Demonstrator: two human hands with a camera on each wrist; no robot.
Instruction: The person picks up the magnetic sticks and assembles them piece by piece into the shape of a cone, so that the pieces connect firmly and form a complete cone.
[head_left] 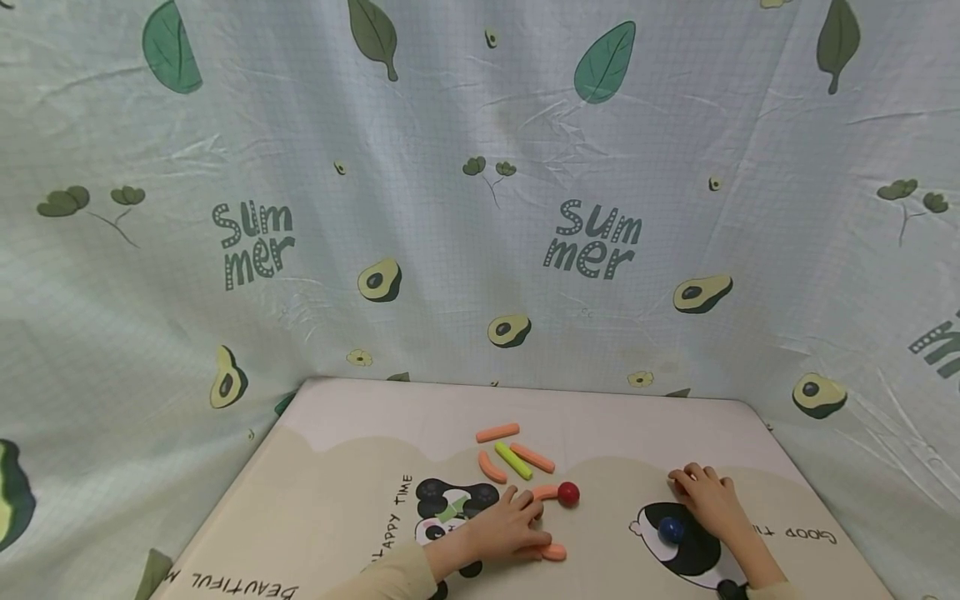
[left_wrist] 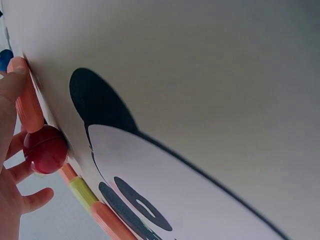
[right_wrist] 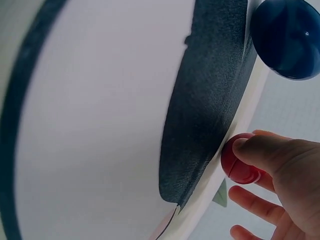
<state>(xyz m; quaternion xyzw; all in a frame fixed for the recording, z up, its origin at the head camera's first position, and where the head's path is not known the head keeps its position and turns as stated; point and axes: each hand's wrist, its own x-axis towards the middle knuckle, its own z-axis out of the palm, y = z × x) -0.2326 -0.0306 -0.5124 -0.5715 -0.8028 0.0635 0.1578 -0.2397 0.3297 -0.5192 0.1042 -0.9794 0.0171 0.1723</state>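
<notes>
My left hand (head_left: 498, 529) is low over the table, pinching a short, ridged orange stick (head_left: 553, 552) between thumb and index finger. In the left wrist view the thumb lies against that orange stick (left_wrist: 29, 102), the other fingers spread. A red ball (head_left: 568, 494) lies beyond this hand, touching another orange stick (head_left: 545, 492). To the right, my right hand (head_left: 712, 504) pinches a seamed red ball (right_wrist: 240, 159), seen in the right wrist view but hidden by the hand in the head view. Near that hand rests a glossy blue ball (head_left: 671, 530).
Ahead of the left hand lie a green stick (head_left: 513, 461) and more orange sticks, one straight (head_left: 497, 432), one slanted (head_left: 532, 458), one curved (head_left: 491, 467). The table (head_left: 337, 417) carries printed pandas and lettering. A patterned curtain (head_left: 465, 208) hangs behind it.
</notes>
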